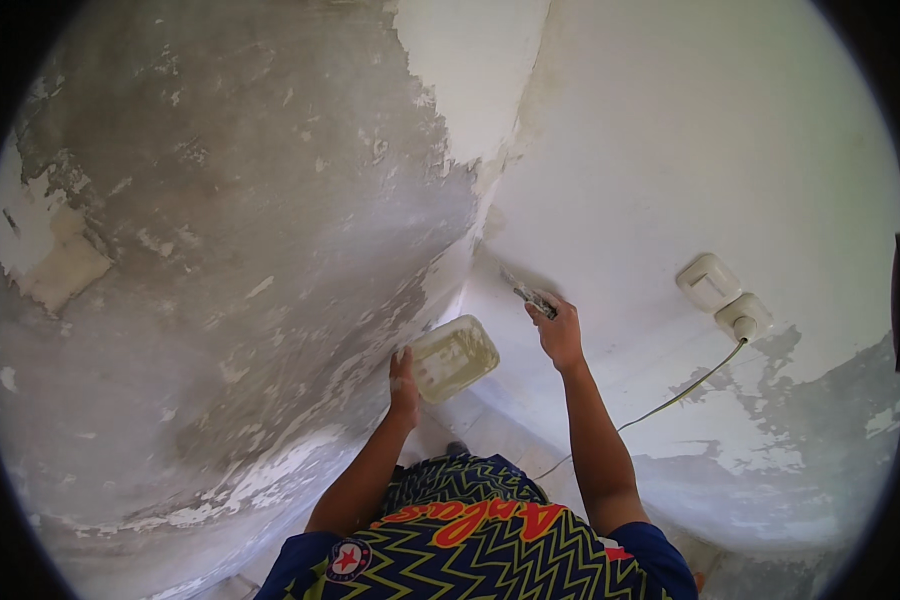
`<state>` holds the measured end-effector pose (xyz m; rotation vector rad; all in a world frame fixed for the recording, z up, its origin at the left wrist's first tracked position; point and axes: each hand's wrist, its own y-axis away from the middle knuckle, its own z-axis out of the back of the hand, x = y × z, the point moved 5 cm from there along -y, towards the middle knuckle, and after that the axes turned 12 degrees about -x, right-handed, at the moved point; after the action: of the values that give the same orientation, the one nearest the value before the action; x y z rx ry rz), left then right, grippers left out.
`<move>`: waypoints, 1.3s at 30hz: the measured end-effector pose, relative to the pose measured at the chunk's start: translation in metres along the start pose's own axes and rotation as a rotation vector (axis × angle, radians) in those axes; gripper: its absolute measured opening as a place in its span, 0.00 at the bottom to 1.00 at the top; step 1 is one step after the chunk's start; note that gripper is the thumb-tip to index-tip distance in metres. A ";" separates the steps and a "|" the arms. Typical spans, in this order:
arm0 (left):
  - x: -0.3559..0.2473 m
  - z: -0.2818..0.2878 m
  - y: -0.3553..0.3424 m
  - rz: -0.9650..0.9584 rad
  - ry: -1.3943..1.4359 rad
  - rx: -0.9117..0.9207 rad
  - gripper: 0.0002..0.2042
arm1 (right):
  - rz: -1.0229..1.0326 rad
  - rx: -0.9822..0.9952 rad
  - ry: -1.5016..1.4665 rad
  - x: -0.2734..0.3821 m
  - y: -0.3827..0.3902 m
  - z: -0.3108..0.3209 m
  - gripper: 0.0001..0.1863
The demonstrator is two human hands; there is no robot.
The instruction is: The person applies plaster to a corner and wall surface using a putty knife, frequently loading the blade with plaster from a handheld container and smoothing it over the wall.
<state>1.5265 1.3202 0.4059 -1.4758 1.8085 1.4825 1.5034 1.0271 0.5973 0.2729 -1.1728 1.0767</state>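
My left hand (403, 388) grips the side of a shallow, pale plastic tub (456, 358) with rounded corners. Whitish filler is smeared inside the tub. In my right hand (560, 333) is a putty knife (536, 300), its handle spotted with white. The blade points up and left toward the wall corner and seems to lie at or near the right wall (630, 180); whether it touches I cannot tell. Fingers of the right hand wrap round the handle. The tub is held below and left of the knife, close to the corner.
The left wall (250, 190) is grey with patchy, flaking white coating. On the right wall sit a white switch (709, 283) and a socket (743, 319) with a plug in it. A thin cord (682, 392) runs from the plug down past my right forearm.
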 end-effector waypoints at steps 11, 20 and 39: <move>-0.011 -0.019 0.007 0.005 -0.045 0.062 0.38 | -0.085 -0.035 0.056 0.002 -0.011 -0.001 0.16; -0.002 -0.022 0.000 0.033 -0.023 0.060 0.32 | 0.216 -0.319 0.164 0.008 -0.007 -0.010 0.12; 0.008 -0.051 -0.007 0.092 -0.056 0.013 0.33 | 0.140 -0.356 0.065 0.039 0.051 0.017 0.09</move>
<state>1.5454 1.2726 0.4156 -1.3478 1.8714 1.5363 1.4520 1.0626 0.6199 -0.1227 -1.3142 0.9678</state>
